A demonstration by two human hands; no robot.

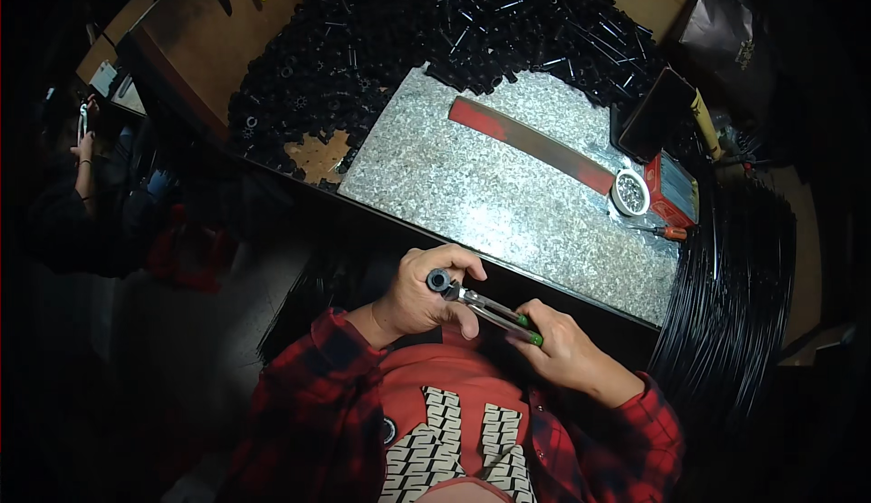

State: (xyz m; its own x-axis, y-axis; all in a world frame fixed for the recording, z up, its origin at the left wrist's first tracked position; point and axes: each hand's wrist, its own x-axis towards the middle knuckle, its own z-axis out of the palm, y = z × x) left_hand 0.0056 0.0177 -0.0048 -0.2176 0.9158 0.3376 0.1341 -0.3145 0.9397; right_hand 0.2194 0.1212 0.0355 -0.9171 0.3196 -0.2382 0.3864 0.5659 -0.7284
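In front of the speckled grey stone slab (508,205): left hand (417,299) curled round short black ring-ended tube (439,280), right hand (568,349) clenching steel green-handled pliers (468,296); tube might twist loose if jaws bite off-centre.

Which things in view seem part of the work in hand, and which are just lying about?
In use:
green-handled pliers, in the right hand
black round-ended part, at the left hand
probably the heap of black pieces

Apparently just lying about:
red-and-grey strip
white cup
orange-handled screwdriver
red box
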